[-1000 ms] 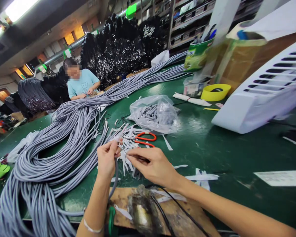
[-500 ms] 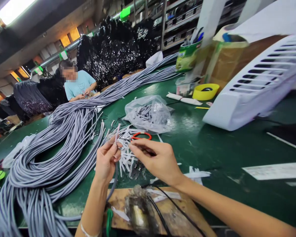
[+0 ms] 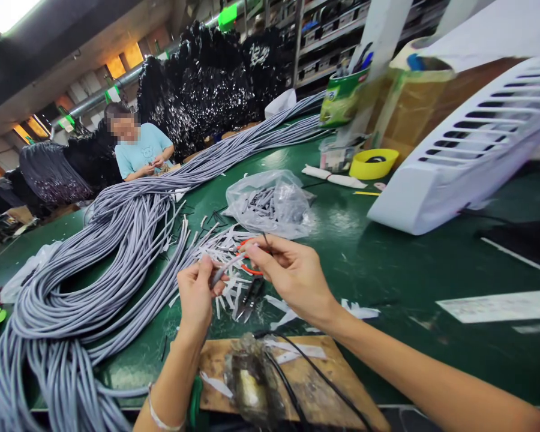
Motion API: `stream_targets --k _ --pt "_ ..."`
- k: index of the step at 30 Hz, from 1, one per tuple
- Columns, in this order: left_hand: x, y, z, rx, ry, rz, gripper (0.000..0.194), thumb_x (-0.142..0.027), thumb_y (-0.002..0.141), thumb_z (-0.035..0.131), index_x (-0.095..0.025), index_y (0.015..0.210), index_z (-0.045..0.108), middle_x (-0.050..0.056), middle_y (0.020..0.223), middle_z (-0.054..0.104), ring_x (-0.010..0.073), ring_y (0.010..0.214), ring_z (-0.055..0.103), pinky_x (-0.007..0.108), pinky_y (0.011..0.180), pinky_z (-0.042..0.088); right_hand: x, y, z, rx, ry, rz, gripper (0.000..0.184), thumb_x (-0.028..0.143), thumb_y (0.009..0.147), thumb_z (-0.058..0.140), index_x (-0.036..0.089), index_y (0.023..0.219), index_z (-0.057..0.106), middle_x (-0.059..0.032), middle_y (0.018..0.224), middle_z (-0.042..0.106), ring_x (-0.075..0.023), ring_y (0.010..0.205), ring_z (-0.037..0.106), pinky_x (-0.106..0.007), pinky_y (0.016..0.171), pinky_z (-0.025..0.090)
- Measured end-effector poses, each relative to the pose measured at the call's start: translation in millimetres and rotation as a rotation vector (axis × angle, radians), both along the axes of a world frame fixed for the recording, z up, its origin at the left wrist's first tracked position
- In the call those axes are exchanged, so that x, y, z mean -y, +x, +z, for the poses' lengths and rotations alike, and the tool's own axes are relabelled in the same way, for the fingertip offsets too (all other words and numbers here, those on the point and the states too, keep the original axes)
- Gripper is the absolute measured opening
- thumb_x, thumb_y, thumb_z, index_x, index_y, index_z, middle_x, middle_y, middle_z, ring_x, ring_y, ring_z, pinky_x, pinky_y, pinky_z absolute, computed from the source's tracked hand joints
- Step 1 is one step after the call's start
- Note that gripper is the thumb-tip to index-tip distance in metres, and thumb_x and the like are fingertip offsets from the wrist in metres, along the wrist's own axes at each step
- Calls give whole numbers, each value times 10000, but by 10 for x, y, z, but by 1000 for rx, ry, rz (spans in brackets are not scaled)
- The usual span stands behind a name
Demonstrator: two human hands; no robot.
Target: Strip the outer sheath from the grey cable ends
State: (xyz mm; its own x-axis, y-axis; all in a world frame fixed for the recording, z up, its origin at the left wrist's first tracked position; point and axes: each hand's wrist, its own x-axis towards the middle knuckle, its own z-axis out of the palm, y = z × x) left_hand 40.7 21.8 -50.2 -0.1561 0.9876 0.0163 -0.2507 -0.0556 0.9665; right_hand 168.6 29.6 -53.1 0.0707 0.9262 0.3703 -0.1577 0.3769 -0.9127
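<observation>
My left hand is closed around a grey cable, thumb on top, with the cable's stripped, paler end pointing right. My right hand pinches that pale end between thumb and fingers; a short dark piece sticks up between its fingers. Beneath and between the hands lie white strips and a cutting tool with red-orange handles and dark jaws, its handles partly hidden by my right hand. Behind them rests a clear plastic bag of small grey pieces.
A thick bundle of grey cables covers the left of the green table. In front sits a wooden board with a taped device and black cords. Right stand a yellow tape roll, green can and white slatted casing. A co-worker sits beyond.
The cable end has tipped from upright to pointing right. My right hand has closed in and now grips its tip. The cutting tool's jaws show more clearly.
</observation>
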Motion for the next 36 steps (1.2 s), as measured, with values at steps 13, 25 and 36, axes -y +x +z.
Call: stream_targets --k 13,25,36 --pt "69 -159 14 -572 327 56 197 -314 732 618 -164 769 740 23 582 605 115 537 458 237 533 343 -22 98 34 414 283 1 226 301 785 518 155 646 621 -13 546 593 -87 451 441 -224 452 345" --pt "192 -140 -12 -859 630 -19 207 -205 790 517 -182 775 722 24 537 557 124 492 428 236 482 292 -64 35 36 269 -83 412 487 573 757 425 199 453 363 58 398 297 -58 378 238 -226 366 187" --pt "202 -138 -41 -1097 762 64 222 -136 736 526 -196 797 730 -18 450 388 109 433 335 248 461 209 54 23 52 440 205 134 473 461 826 404 194 465 258 56 459 212 -60 436 222 -222 407 201"
